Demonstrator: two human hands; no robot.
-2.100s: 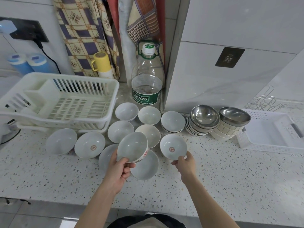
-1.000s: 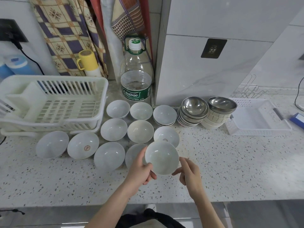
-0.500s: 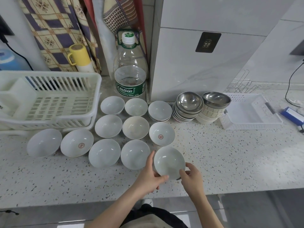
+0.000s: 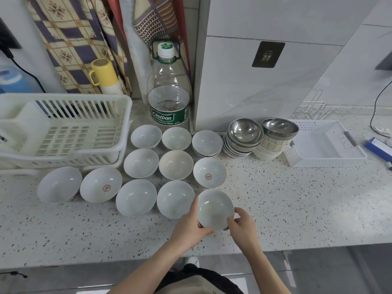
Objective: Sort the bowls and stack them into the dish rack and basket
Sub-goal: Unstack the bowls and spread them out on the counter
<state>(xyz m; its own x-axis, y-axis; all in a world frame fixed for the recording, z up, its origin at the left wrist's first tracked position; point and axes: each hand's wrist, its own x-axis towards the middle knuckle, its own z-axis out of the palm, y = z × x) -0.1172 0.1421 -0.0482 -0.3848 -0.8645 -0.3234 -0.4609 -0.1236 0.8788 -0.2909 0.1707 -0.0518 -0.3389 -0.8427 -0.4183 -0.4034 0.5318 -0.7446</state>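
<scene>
A white bowl (image 4: 214, 206) rests on the speckled counter near its front edge, at the right end of the front row. My left hand (image 4: 191, 230) grips its left rim and my right hand (image 4: 241, 227) grips its right rim. Several white bowls stand in rows behind and to the left, one with a red mark (image 4: 209, 174). Two stacks topped by steel bowls (image 4: 244, 132) (image 4: 280, 127) stand further back. The white dish rack (image 4: 63, 128) sits at the left and the white basket (image 4: 324, 143) at the right; both hold no bowls.
A large water bottle (image 4: 168, 98) and a yellow cup (image 4: 105, 75) stand against the back wall. A wire rack (image 4: 311, 109) lies behind the basket. A blue box (image 4: 378, 148) and a cable lie at the far right.
My left hand carried the bowl from above the left bowls to the right and down to the counter front. My right hand left the red-marked bowl and took the carried bowl's right rim.
</scene>
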